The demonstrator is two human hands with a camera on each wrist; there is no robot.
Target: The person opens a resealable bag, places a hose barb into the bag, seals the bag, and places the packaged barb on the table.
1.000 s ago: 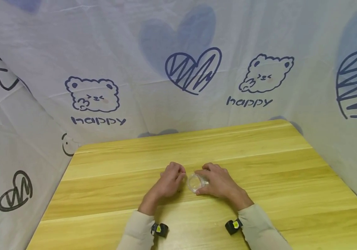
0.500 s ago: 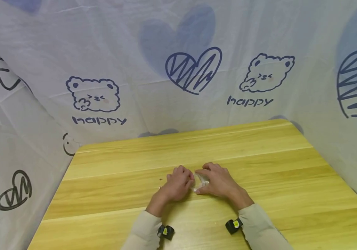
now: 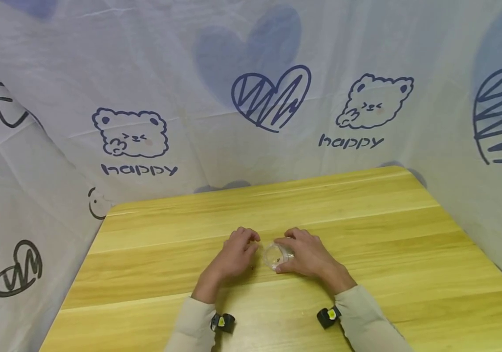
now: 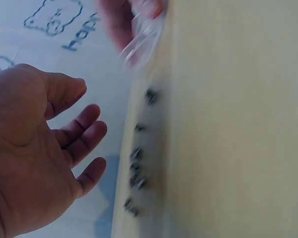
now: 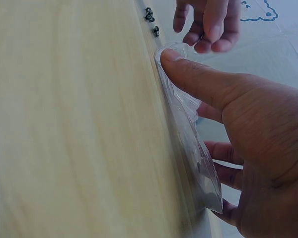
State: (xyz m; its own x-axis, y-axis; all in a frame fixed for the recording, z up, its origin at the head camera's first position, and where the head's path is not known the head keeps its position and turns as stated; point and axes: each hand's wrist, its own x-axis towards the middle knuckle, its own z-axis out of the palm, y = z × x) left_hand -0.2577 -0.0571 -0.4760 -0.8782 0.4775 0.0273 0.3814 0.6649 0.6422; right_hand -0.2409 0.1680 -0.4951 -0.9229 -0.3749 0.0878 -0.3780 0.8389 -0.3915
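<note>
My right hand [image 3: 308, 254] holds a clear plastic bag [image 5: 181, 106] low at the table, thumb on the rim of its mouth, fingers behind. The bag's round mouth faces left in the head view, a small dark speck showing inside. My left hand [image 3: 235, 252] is just left of that mouth, fingers loosely bent and apart, with nothing seen between them in the left wrist view. Under it, several small dark metal pieces [image 4: 136, 153], like screws, lie scattered on the wood; the left hand mostly hides them from the head camera. Some of these screws [image 5: 149, 15] also show beyond the bag's mouth.
The wooden table [image 3: 365, 215] stretches away on all sides of the hands. White cloth [image 3: 207, 146] with hearts and bears hangs behind it and at both sides. A dark camera [image 3: 328, 317] is strapped to each wrist.
My left hand went right over the bag's mouth, then came back left with its fingers looser. A dark speck now shows inside the bag. The right hand stayed in place.
</note>
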